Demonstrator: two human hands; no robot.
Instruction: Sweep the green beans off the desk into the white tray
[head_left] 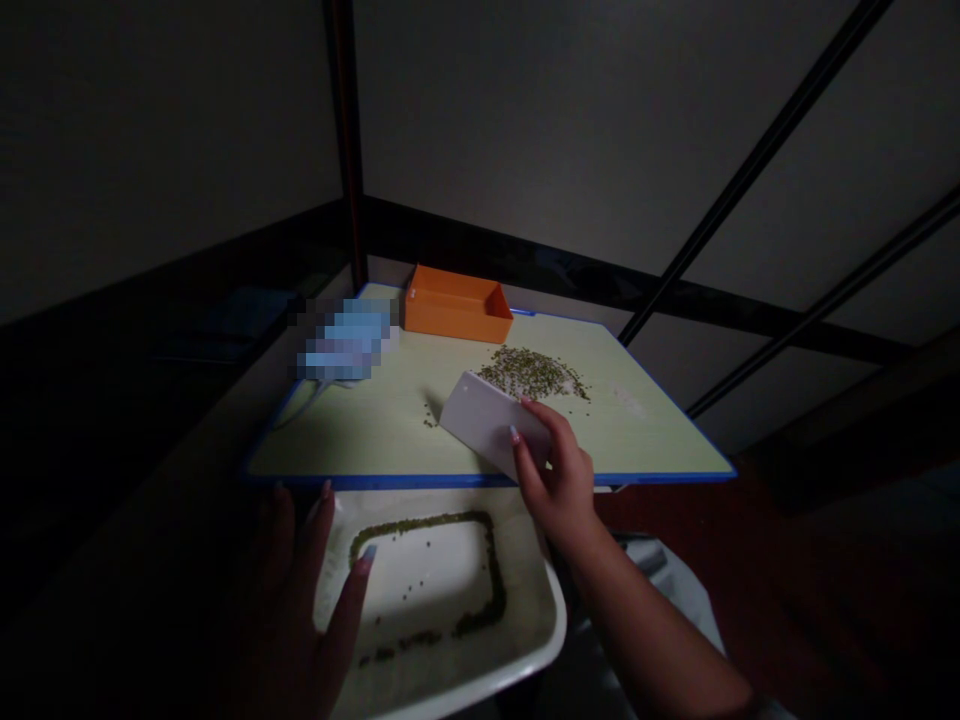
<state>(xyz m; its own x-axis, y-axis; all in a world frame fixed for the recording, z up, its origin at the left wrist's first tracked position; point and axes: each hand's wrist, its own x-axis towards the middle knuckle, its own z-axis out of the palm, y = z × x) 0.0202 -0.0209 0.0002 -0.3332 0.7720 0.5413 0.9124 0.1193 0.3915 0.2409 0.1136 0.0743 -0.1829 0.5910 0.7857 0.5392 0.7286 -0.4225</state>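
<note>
Pinched in my right hand [562,480] is a flat white scraper [484,415], tilted over the pale green tabletop [360,440]. Just beyond its edge lies a heap of small green beans or seeds [532,373], with a few strays left of the scraper. Below the table's front edge sits a white basin [551,620]. More green grains [495,570] line the border of its floor. My left hand [315,590] is at the basin's left side with fingers spread, thumb over the inside; its lower part fades into shadow.
An orange open box [457,308] stands at the table's back edge. To its left is a pixelated light-blue item [349,340] with a pale cord. The table has a blue rim [487,480]. Dark-framed wall panels [510,130] rise behind it.
</note>
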